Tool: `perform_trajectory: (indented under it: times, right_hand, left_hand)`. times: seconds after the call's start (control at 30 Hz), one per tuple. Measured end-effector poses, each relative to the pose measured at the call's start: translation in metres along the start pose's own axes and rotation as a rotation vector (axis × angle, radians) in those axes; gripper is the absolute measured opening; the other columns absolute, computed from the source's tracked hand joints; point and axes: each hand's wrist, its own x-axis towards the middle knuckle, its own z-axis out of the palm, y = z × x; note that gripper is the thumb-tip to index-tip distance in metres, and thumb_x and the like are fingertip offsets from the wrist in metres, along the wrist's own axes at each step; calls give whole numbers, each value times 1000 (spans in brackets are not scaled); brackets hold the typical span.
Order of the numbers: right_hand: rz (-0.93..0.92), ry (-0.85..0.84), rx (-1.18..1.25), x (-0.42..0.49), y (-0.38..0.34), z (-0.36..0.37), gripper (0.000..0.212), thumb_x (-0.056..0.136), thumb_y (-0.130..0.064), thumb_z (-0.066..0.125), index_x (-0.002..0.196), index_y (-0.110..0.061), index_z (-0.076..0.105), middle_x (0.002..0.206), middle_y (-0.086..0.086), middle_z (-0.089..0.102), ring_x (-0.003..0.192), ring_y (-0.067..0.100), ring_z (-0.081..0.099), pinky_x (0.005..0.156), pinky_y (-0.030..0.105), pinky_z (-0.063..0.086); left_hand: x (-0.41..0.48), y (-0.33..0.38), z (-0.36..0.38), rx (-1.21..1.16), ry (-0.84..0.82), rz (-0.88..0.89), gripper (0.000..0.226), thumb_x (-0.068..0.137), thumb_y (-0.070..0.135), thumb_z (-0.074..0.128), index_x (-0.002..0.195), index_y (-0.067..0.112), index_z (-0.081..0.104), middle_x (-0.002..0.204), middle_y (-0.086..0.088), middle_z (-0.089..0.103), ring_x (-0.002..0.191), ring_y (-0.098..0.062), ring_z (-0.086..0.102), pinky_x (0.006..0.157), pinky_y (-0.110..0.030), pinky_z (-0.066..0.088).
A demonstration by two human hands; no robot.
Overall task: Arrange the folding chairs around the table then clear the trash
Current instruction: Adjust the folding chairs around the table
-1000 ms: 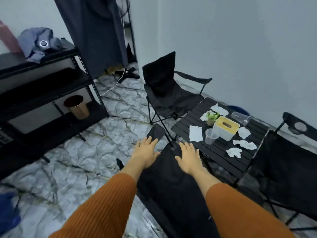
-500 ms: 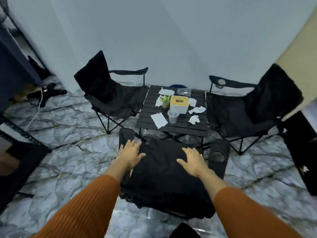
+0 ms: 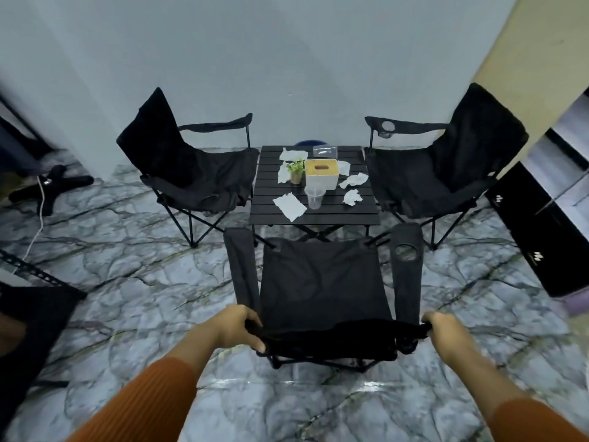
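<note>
Holding the near folding chair (image 3: 322,282) by the top hem of its backrest, at six o'clock of the slatted table (image 3: 318,218), seat facing in, armrest tips close to the table's near edge; cannot tell whether touching.

Likely light to shift: thin tube frame under slack black fabric. Soft in the cloth and stiff only in the legs, so expect sag and twist if dragged by the hem alone. Better taken at the two upper corners, where fabric wraps the frame posts, or by the armrests. Judged prone to fold inward if squeezed from both sides, and to skate on the glossy marble floor (image 3: 134,269).

Left hand (image 3: 234,328) at the backrest's nine o'clock corner: fingers curled over the hem, thumb lower along the fabric, wrist straight. Right hand (image 3: 444,333) at the three o'clock corner: closed round the bunched cloth, knuckles up, fingertips hidden behind it. Both forearms stretched forward, spread about as wide as the backrest.

Already set around the table: left chair (image 3: 191,180) at nine o'clock, right chair (image 3: 446,173) at three o'clock, both angled inward.

On the tabletop, waiting for the clearing step: crumpled tissues (image 3: 352,196), an upright plastic cup (image 3: 314,196), a tipped clear cup (image 3: 325,151) at twelve o'clock. Beside them a tissue box (image 3: 321,173) and small potted plant (image 3: 295,170), probably keepers.
</note>
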Motion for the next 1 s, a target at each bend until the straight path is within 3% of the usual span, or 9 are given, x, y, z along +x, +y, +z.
perform_trajectory:
  times: [0.07, 0.17, 0.33, 0.43, 0.57, 0.63, 0.77, 0.9, 1.0]
  right_hand:
    - [3, 39, -45, 7, -5, 3, 19, 81, -3, 48, 74, -20, 50, 66, 2, 47, 51, 16, 39, 45, 28, 25]
    - [-66, 88, -137, 21, -22, 8, 21, 84, -2, 47, 88, -18, 59, 79, 7, 59, 58, 20, 47, 46, 30, 29]
    - [-172, 78, -152, 41, -42, 10, 40, 86, 3, 42, 108, -22, 66, 105, 12, 66, 84, 28, 60, 63, 29, 39]
    - [-213, 43, -134, 45, -28, 3, 42, 82, 5, 43, 100, -24, 68, 99, 10, 65, 77, 27, 57, 57, 29, 35]
    - [-250, -15, -243, 31, -18, -4, 42, 81, 9, 44, 94, -24, 66, 92, 3, 60, 75, 23, 53, 57, 30, 37]
    - [-301, -3, -350, 23, -25, -9, 43, 83, 7, 47, 106, -24, 67, 102, 3, 64, 84, 23, 56, 63, 30, 39]
    - [-585, -53, -305, 13, -41, -11, 30, 92, -19, 61, 121, -25, 63, 117, -3, 65, 112, 22, 55, 94, 32, 40]
    - [-542, -182, -235, 10, -46, -21, 21, 97, -23, 51, 110, -24, 67, 109, -1, 70, 101, 21, 62, 80, 32, 50]
    - [-523, -306, -199, 15, -49, -31, 14, 93, -24, 58, 100, -21, 70, 103, 1, 71, 95, 19, 63, 82, 35, 52]
  left_hand:
    - [2, -10, 1, 54, 92, 20, 22, 78, 17, 73, 100, 23, 73, 103, 3, 71, 97, -15, 64, 82, -24, 50]
    - [8, -24, 2, 137, 210, 19, 29, 85, 0, 59, 98, 21, 73, 100, 0, 73, 93, -15, 66, 72, -21, 45]
    - [17, -41, -16, 236, 298, -23, 37, 83, -5, 53, 101, 21, 74, 100, -2, 74, 93, -20, 67, 79, -30, 53]
    - [22, -43, -21, 230, 311, 1, 34, 86, -2, 58, 104, 21, 74, 103, 0, 74, 96, -17, 68, 86, -33, 54]
    - [13, -38, -8, 240, 299, 9, 31, 87, 2, 61, 105, 24, 73, 104, 2, 74, 96, -15, 67, 81, -27, 52]
    - [7, -32, -8, 282, 266, -18, 29, 88, 8, 63, 111, 25, 70, 113, 0, 71, 105, -19, 64, 83, -29, 50]
    - [-1, -10, -16, 324, 152, 62, 47, 88, 26, 66, 134, 27, 55, 148, 1, 46, 141, -29, 34, 110, -43, 37]
    - [-6, 3, -13, 316, 162, 131, 24, 93, 23, 60, 115, 22, 70, 117, 4, 70, 113, -18, 61, 91, -31, 48]
    - [-7, 7, -21, 297, 90, 138, 26, 90, 13, 63, 114, 16, 72, 116, 2, 72, 109, -16, 64, 91, -24, 47]
